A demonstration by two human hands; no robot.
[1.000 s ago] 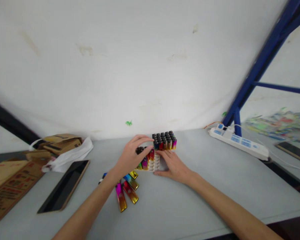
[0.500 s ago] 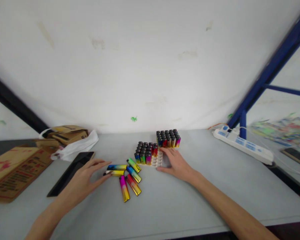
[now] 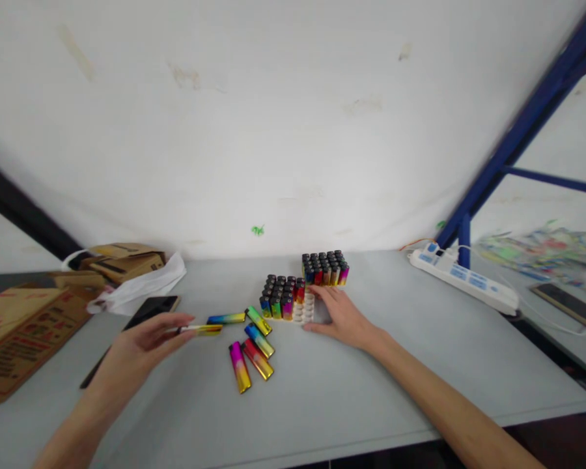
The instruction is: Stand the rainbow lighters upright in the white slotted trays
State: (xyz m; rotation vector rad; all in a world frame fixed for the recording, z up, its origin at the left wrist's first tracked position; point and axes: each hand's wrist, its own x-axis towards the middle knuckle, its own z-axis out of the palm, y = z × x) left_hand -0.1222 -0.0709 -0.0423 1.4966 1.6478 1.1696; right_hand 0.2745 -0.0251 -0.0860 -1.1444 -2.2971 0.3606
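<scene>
Head view: left hand (image 3: 137, 348) now lifts a yellow lighter (image 3: 202, 329).
Half a second ago its fingers lay spread beside it; now they pinch it. Right hand (image 3: 342, 316), fingers flat, stays at white tray (image 3: 306, 309) on grey surface (image 3: 351, 391), by the white wall (image 3: 273, 130).

Yellow lighter (image 3: 204, 329), level in fingers (image 3: 178, 329)

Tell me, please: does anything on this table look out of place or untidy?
Slightly. Five loose lighters lie scattered at odd angles beside the white tray, where the others stand upright. The left hand holds a sixth lighter; the right hand touches the tray.
</scene>
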